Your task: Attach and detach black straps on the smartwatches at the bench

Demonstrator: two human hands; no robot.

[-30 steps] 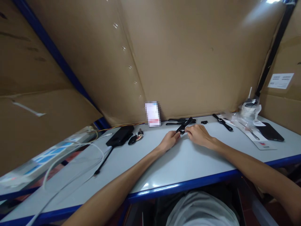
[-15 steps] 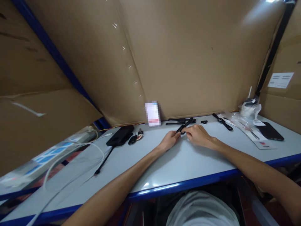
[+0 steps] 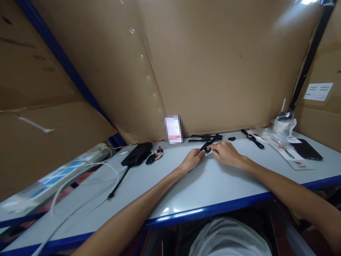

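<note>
My left hand [image 3: 192, 160] grips a black watch strap [image 3: 214, 139] near its lower end. The strap slants up and to the right above the white tabletop. My right hand [image 3: 226, 153] is closed against the same piece from the right, thumb and forefinger at its lower part. A small dark part shows between the two hands, too small to make out. Just behind them lie more black straps [image 3: 195, 140], partly overlapped by the held one. A small black piece [image 3: 231, 138] rests to their right, and farther right lies a black wristwatch [image 3: 253, 139].
A lit phone [image 3: 173, 129] leans on the cardboard wall. Keys [image 3: 157, 153], a black case [image 3: 135, 154] and white cables [image 3: 117, 174] lie left. On the right are a packaged tool [image 3: 287, 153], a dark phone [image 3: 307, 149] and a plastic-wrapped cup [image 3: 282, 124]. The blue table edge [image 3: 213, 209] runs in front.
My right fingertips have shifted slightly to the right along the strap, showing a little more of the dark part between my hands. My left hand keeps its grip.
</note>
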